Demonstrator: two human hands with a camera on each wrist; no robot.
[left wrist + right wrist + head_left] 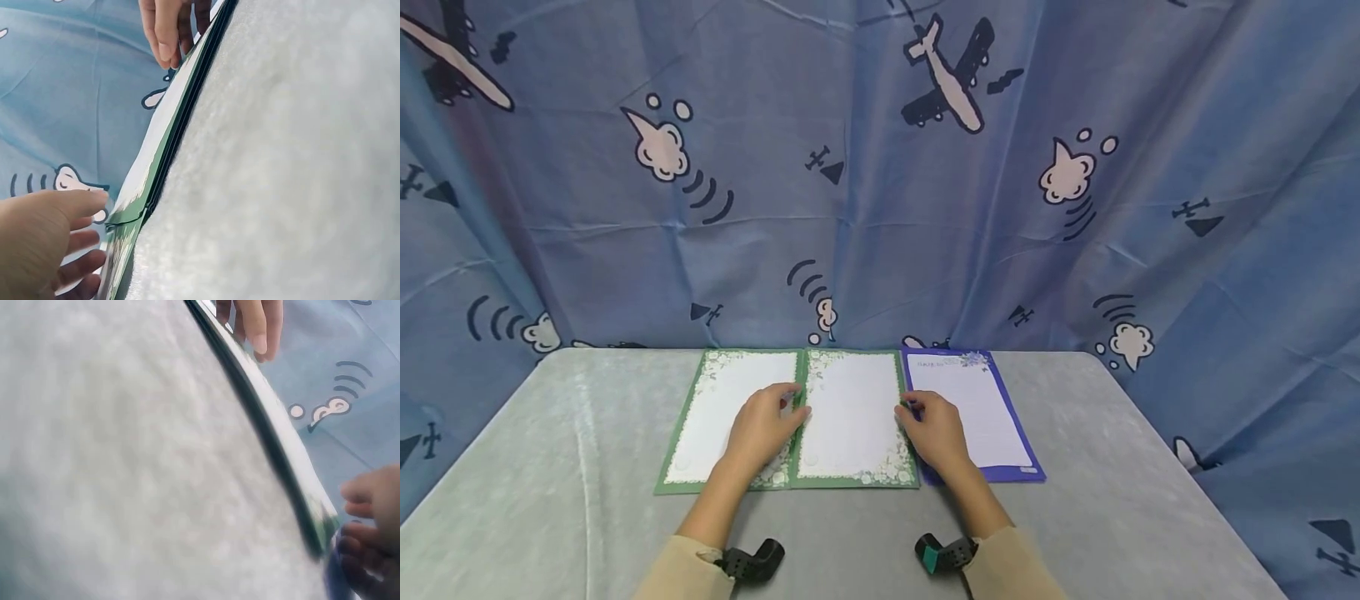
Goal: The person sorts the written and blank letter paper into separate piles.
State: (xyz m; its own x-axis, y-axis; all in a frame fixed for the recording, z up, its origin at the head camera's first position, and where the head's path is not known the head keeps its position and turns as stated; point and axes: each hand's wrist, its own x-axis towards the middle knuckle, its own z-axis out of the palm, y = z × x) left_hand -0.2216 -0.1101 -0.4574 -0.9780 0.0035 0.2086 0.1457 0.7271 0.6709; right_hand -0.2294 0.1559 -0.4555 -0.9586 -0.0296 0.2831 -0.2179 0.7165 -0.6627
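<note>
Two pads with green floral borders lie side by side: a left green pad (730, 408) and a middle green pad (850, 417). A purple-bordered pad (973, 417) with a little writing at its top lies against the right side. My left hand (765, 425) is over the seam between the two green pads, thumb and fingers apart in the left wrist view. At the middle pad's right edge is my right hand (934, 429), partly over the purple pad, its fingers loosely bent. Whether the fingertips touch the edges is hard to tell.
The pads lie on a grey cloth-covered table (602, 433), their far edges near its back edge. Behind hangs a blue curtain (760, 250) printed with planes and clouds. Black devices are strapped to the left wrist (752, 562) and the right wrist (943, 554).
</note>
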